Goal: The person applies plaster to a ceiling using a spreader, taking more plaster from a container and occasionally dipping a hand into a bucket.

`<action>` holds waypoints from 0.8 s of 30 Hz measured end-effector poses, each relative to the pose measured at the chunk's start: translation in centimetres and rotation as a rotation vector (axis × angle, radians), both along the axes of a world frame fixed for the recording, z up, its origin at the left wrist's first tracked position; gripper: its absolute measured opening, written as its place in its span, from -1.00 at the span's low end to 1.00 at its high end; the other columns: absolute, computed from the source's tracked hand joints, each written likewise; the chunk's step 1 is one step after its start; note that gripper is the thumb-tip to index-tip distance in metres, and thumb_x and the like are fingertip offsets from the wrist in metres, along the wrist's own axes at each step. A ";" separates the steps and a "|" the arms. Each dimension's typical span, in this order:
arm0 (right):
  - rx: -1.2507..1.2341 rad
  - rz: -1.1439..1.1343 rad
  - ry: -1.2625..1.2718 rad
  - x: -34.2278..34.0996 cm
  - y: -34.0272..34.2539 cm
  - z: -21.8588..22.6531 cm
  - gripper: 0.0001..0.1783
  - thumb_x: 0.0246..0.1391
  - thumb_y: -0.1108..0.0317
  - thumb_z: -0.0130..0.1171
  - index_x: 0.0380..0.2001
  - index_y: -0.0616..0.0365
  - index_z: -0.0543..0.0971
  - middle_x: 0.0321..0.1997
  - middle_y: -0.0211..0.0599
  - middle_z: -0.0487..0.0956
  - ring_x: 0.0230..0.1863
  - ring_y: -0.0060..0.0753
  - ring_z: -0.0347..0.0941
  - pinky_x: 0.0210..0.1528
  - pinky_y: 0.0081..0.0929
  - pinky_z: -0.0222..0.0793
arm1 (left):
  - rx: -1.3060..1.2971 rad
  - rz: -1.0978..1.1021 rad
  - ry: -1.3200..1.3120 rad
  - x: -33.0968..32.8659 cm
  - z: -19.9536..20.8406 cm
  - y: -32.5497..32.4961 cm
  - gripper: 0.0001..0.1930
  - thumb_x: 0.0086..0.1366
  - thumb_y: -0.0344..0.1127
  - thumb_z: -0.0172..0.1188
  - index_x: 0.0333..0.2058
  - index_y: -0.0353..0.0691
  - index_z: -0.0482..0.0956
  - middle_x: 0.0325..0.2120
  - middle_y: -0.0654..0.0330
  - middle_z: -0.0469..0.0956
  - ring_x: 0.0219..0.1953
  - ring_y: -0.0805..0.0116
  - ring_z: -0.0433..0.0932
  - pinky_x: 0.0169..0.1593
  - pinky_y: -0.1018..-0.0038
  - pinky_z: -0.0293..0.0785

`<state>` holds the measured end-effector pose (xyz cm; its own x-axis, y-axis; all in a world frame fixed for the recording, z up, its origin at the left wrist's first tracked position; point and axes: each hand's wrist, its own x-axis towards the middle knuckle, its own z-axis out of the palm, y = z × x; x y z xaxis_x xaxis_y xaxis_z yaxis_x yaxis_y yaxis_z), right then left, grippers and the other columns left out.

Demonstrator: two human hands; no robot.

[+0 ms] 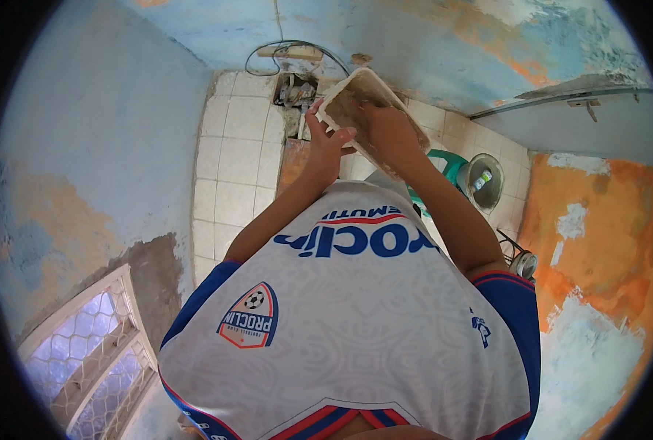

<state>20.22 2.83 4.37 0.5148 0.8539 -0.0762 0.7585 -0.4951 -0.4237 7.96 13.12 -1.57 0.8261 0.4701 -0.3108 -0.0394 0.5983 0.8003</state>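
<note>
A pale rectangular tub (337, 89) with a brownish, wet-looking inside is held up in front of me, tilted. My left hand (328, 143) grips its left side, with the thumb on the rim and the fingers around the outer wall. Inside the tub is my right hand (394, 133), knuckles up and fingers curled down toward the brown mix. Its fingertips are hidden, so whatever they hold cannot be made out.
Below lies a white tiled floor (238, 158) with an opened, rough patch (295, 92) by the far wall. A black cable (257, 55) loops there. To the right are a green plastic stool (451, 167), a grey bucket (496, 192) and a patchy orange wall (583, 213).
</note>
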 end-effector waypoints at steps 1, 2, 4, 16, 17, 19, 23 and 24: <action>0.007 0.017 -0.012 0.1 -0.1 -0.4 -0.49 0.09 0.39 0.21 0.16 -0.01 0.55 -0.28 0.00 0.67 -0.25 0.04 0.63 -0.17 -0.12 0.55 | -0.009 -0.002 0.013 -0.2 0.2 0.0 -0.09 0.18 -0.24 0.29 0.35 0.10 -0.18 0.23 0.00 0.24 0.21 0.08 0.37 0.02 0.05 0.58; 0.014 0.034 -0.025 0.3 -0.4 -0.9 -0.50 0.12 0.38 0.18 0.17 -0.01 0.55 -0.29 0.00 0.66 -0.27 0.02 0.63 -0.18 -0.13 0.54 | -0.018 -0.005 0.026 -0.3 0.3 -0.2 -0.08 0.18 -0.23 0.29 0.35 0.09 -0.17 0.23 0.01 0.24 0.21 0.09 0.37 0.02 0.06 0.58; 0.046 0.040 -0.019 0.7 -0.7 -1.6 -0.50 0.14 0.37 0.15 0.19 -0.02 0.54 -0.32 -0.01 0.66 -0.29 0.02 0.62 -0.19 -0.13 0.53 | 0.005 0.003 0.038 -0.3 0.2 0.0 -0.07 0.16 -0.23 0.30 0.35 0.09 -0.16 0.23 0.03 0.25 0.20 0.10 0.38 0.01 0.09 0.58; 0.024 0.010 -0.057 -1.1 -0.2 1.6 -0.65 0.16 0.37 0.12 0.02 0.18 0.57 -0.28 -0.02 0.67 -0.23 0.11 0.61 -0.17 -0.07 0.52 | -0.030 0.046 -0.090 -0.4 -0.6 0.4 -0.03 0.15 -0.24 0.32 0.37 0.11 -0.18 0.26 0.01 0.21 0.22 0.09 0.36 0.03 0.07 0.58; 0.053 0.001 -0.032 -1.2 -0.7 3.1 -0.65 0.15 0.37 0.12 0.02 0.18 0.58 -0.28 -0.02 0.67 -0.22 0.11 0.61 -0.18 -0.07 0.53 | -0.027 0.046 -0.067 -0.5 -0.8 0.5 -0.04 0.16 -0.23 0.32 0.37 0.11 -0.18 0.26 0.00 0.20 0.23 0.08 0.36 0.04 0.04 0.58; 0.141 0.025 -0.079 -1.2 -1.5 3.7 -0.65 0.16 0.36 0.13 0.01 0.16 0.60 -0.26 -0.03 0.67 -0.22 0.10 0.62 -0.17 -0.08 0.53 | -0.029 0.052 -0.004 -0.5 -0.7 0.5 -0.05 0.17 -0.22 0.32 0.37 0.12 -0.18 0.27 -0.01 0.18 0.24 0.06 0.34 0.04 -0.01 0.57; 0.034 0.060 -0.132 -1.5 -2.5 1.5 -0.70 0.19 0.35 0.12 -0.03 0.10 0.64 -0.23 -0.02 0.68 -0.21 0.08 0.62 -0.15 -0.09 0.54 | -0.036 0.056 0.045 -0.3 -0.6 0.3 -0.07 0.19 -0.19 0.33 0.35 0.13 -0.17 0.27 -0.02 0.16 0.24 0.03 0.31 0.04 -0.12 0.53; -0.073 0.054 -0.082 -1.6 -1.9 1.7 -0.71 0.20 0.35 0.12 -0.04 0.08 0.65 -0.22 -0.02 0.68 -0.21 0.07 0.62 -0.14 -0.10 0.54 | -0.032 0.065 0.032 -0.2 -0.7 0.5 -0.07 0.19 -0.19 0.33 0.34 0.13 -0.18 0.26 -0.02 0.16 0.24 0.02 0.31 0.04 -0.15 0.53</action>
